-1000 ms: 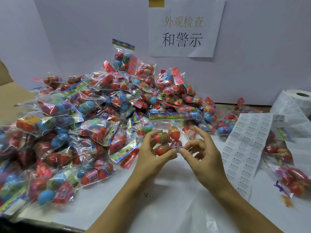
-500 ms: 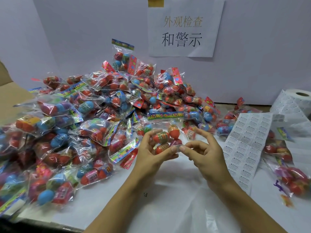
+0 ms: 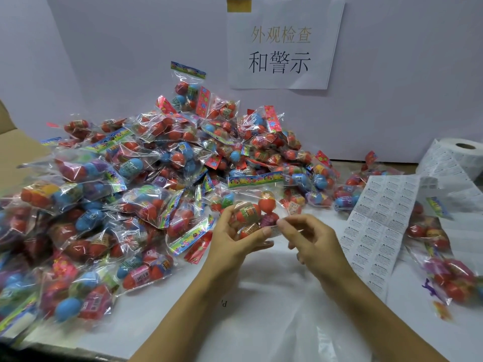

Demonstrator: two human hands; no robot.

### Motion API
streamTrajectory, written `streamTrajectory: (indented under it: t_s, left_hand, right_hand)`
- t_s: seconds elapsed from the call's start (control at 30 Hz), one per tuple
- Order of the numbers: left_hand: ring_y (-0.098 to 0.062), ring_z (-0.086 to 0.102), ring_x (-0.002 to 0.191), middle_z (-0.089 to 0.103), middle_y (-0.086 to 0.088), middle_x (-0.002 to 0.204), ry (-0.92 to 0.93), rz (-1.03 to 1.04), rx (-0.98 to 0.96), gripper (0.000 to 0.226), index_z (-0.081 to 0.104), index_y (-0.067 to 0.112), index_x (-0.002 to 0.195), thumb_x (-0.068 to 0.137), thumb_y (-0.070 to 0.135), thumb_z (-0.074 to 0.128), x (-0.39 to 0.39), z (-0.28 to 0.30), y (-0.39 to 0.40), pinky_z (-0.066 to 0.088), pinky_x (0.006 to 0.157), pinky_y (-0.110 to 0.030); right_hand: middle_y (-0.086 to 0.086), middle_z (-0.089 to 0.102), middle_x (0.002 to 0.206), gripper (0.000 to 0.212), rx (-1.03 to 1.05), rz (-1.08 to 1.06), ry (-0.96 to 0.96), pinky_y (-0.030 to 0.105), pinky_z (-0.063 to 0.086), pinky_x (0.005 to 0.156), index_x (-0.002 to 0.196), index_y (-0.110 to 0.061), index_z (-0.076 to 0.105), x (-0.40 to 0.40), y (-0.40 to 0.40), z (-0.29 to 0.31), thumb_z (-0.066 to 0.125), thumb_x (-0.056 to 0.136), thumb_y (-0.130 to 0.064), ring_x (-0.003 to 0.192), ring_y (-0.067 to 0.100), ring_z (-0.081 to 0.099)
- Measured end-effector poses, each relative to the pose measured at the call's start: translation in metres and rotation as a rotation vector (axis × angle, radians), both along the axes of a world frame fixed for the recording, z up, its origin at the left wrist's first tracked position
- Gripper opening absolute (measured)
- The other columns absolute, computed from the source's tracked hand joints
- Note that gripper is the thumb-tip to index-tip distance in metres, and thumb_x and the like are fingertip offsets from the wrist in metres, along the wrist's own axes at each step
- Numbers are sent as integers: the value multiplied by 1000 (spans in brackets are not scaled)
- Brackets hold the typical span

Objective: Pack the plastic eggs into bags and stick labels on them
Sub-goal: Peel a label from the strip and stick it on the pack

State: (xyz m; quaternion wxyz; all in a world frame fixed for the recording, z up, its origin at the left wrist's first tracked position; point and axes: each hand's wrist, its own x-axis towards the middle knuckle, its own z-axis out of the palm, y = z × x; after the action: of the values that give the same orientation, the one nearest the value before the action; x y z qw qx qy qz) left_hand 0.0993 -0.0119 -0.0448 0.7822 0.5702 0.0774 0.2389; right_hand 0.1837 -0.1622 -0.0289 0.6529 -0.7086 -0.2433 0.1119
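Now pressing a label onto a bagged set of eggs, held just above the desk (image 3: pixel 261 296).

Left hand (image 3: pixel 232 239) closed round the bag of eggs (image 3: pixel 251 212); right hand (image 3: pixel 311 239) pinching the label (image 3: pixel 275 229) at its lower edge. Probably light, crackly, slippery film over hard shells: best gripped around the eggs, not loose plastic.
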Motion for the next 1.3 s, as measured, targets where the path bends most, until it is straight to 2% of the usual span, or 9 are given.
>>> streamTrajectory:
  t_s: [0.13, 0.3, 0.5, 0.7, 0.9, 1.0, 1.07, 1.2, 1.3]
  left_hand:
    - [-37, 72, 104, 73, -19, 116, 27, 14, 11, 72, 53, 18, 131, 69, 21, 91, -1, 0, 2, 60, 78, -39]
    - [-33, 73, 104, 75, -14, 115, 27, 8, 23, 72, 54, 20, 128, 66, 28, 91, 0, 1, 1, 61, 78, -38]
    - [-39, 74, 101, 74, -24, 110, 20, 22, -46, 70, 47, 8, 122, 67, 18, 90, 1, 0, 1, 61, 79, -40]
    - [-29, 69, 80, 74, -14, 90, 60, 79, 24, 62, 53, 17, 108, 60, 27, 91, 2, -2, 3, 55, 67, -38]
    - [-36, 75, 91, 76, -18, 101, 72, 52, -30, 68, 52, 12, 119, 65, 21, 92, 1, 1, 2, 61, 74, -41]
    - [-39, 73, 99, 74, -21, 110, 75, 22, -35, 67, 51, 11, 124, 69, 14, 89, 0, 2, 1, 61, 76, -38]
    - [-39, 73, 99, 75, -21, 108, 71, 29, -38, 63, 52, 12, 121, 69, 12, 87, 0, 2, 0, 61, 76, -38]
    - [-38, 75, 95, 77, -19, 103, 77, 48, -60, 62, 51, 15, 117, 67, 13, 87, 1, 2, 2, 61, 74, -37]
    - [-38, 75, 95, 76, -20, 104, 76, 55, -47, 63, 51, 13, 119, 67, 15, 88, 2, 1, 2, 61, 75, -38]
  right_hand:
    - [-7, 73, 75, 30, 32, 82, 49, 12, 45, 53, 86, -29, 78, -1, 0, -1, 79, 67, -52, 65, 0, 63]
    - [4, 76, 83, 55, 96, 37, 151, 20, 45, 50, 106, -20, 69, 3, 1, -2, 84, 59, -46, 66, 8, 65]
    - [1, 74, 79, 51, 53, 110, 138, 14, 47, 56, 116, -21, 60, 1, 1, -2, 84, 72, -28, 68, 3, 66]
    - [5, 75, 87, 56, 46, 94, 160, 23, 48, 54, 111, -19, 66, 0, 2, -1, 82, 62, -39, 77, 10, 68]
    - [7, 76, 80, 43, 97, 48, 97, 21, 53, 59, 114, -17, 63, 2, 2, -4, 84, 76, -18, 67, 10, 68]
    - [5, 75, 79, 50, 122, 22, 77, 22, 54, 61, 116, -22, 62, 2, 2, -3, 84, 71, -30, 69, 12, 69]
    - [5, 75, 78, 53, 127, 23, 81, 22, 54, 62, 117, -22, 61, 2, 1, -3, 83, 69, -32, 69, 12, 69]
    - [7, 74, 74, 44, 159, 18, 86, 22, 54, 60, 119, -17, 61, 4, 1, -4, 82, 80, -12, 67, 12, 68]
    - [7, 74, 74, 42, 148, 10, 67, 21, 54, 59, 120, -18, 60, 4, 0, -4, 80, 84, -9, 66, 12, 68]
